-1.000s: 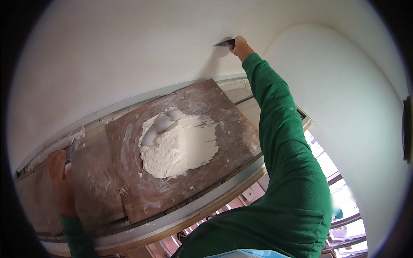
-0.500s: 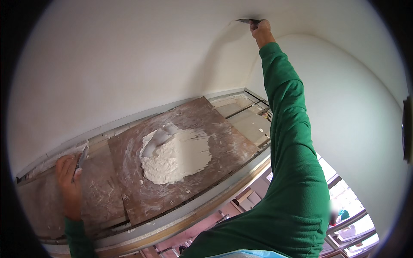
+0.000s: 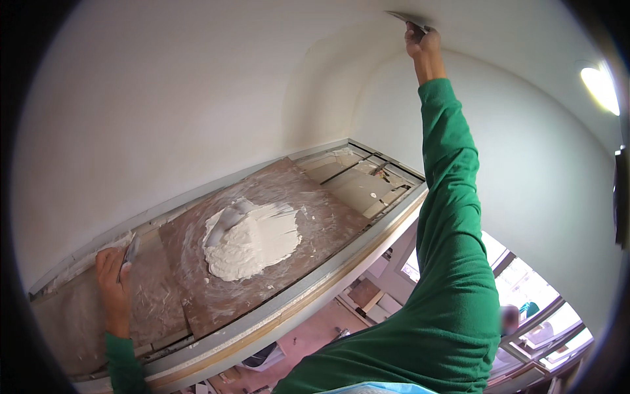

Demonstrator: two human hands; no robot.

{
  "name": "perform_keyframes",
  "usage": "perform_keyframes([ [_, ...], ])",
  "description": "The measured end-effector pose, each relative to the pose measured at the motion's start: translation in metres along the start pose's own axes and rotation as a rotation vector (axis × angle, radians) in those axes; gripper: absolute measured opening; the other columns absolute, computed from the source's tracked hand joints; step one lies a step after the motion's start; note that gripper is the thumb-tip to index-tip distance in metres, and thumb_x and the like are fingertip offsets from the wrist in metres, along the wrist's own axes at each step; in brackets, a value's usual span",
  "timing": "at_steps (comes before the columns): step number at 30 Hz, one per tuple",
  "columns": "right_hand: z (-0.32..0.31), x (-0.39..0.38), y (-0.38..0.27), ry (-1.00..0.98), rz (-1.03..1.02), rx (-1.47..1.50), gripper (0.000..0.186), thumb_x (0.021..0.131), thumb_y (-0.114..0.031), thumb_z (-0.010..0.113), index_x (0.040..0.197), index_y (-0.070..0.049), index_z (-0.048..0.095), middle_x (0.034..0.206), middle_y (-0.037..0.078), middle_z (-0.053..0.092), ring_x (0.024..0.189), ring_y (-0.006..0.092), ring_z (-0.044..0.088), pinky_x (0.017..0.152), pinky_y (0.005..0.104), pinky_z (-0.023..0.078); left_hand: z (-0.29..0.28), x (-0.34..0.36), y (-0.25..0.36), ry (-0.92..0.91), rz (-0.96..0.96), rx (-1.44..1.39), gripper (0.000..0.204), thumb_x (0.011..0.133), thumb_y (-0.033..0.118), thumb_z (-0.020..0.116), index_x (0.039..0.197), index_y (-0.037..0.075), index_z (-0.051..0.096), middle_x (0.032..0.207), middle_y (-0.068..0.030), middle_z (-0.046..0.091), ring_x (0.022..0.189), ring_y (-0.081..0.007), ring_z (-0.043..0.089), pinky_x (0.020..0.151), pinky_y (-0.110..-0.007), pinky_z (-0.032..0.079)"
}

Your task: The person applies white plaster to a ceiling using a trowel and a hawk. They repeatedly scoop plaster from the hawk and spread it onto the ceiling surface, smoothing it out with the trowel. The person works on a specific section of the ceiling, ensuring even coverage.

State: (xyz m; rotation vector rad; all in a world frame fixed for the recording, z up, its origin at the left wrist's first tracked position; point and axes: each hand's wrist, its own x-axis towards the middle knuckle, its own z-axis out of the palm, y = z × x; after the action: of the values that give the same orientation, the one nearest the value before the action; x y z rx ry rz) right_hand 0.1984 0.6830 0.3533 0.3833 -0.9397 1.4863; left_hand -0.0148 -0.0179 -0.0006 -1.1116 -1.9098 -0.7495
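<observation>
My right hand (image 3: 422, 43) is raised high and closed around the handle of a putty knife (image 3: 403, 16). The knife's thin blade lies at the pale wall near where it curves into the ceiling; whether it touches cannot be told. Low on the left, my left hand (image 3: 113, 276) grips a second putty knife (image 3: 132, 249), its blade pointing up. Between the hands, a heap of white plaster (image 3: 252, 244) sits on a brown board (image 3: 328, 223). One side of the heap is lumpy, the other smeared flat, with a smooth hollow at its far left.
The board lies on a metal-framed platform (image 3: 272, 327) along the wall (image 3: 164, 111). Dark bars (image 3: 348, 172) cross an open-framed part at its far right end. Well below are a pinkish floor (image 3: 312, 341) and windows (image 3: 525, 282). A bright lamp (image 3: 600, 90) shows at right.
My right hand has moved up and right with its putty knife, and the blade is now tilted differently. The view has shifted, bringing the lamp in. My left hand still holds its knife.
</observation>
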Motion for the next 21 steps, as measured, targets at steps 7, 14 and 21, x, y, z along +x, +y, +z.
perform_keyframes([
  [7,0.017,-0.205,0.025,-0.129,-0.095,-0.305,0.024,0.095,-0.014,0.05,0.107,0.006,0.055,0.099,0.011,0.062,0.086,0.0178,0.062,0.075,0.0356,0.054,0.031,0.023,0.035,0.338,-0.882,-1.331,0.046,0.099,0.04,0.048,0.119,0.0,0.058,0.117,-0.0075,0.062,0.105,-0.0201,0.058,0.094,-0.034,0.044],
  [14,0.052,-0.408,0.027,-1.084,-0.662,-0.648,0.047,0.073,-0.003,0.064,0.12,-0.003,0.062,0.118,0.021,0.058,0.106,0.032,0.06,0.086,0.0388,0.053,0.091,0.086,0.145,-0.155,-1.032,-2.018,0.044,0.097,0.044,0.046,0.113,0.004,0.06,0.11,-0.0078,0.065,0.103,-0.0188,0.062,0.096,-0.035,0.047],
  [21,0.057,-0.415,0.033,-1.359,-0.788,-0.706,0.036,0.078,-0.012,0.063,0.114,-0.009,0.067,0.121,0.021,0.056,0.111,0.0391,0.057,0.095,0.0509,0.049,0.082,0.09,0.201,-0.271,-0.854,-1.832,0.058,0.097,0.054,0.038,0.125,0.006,0.054,0.115,-0.0111,0.063,0.103,-0.0227,0.062,0.089,-0.039,0.052],
])
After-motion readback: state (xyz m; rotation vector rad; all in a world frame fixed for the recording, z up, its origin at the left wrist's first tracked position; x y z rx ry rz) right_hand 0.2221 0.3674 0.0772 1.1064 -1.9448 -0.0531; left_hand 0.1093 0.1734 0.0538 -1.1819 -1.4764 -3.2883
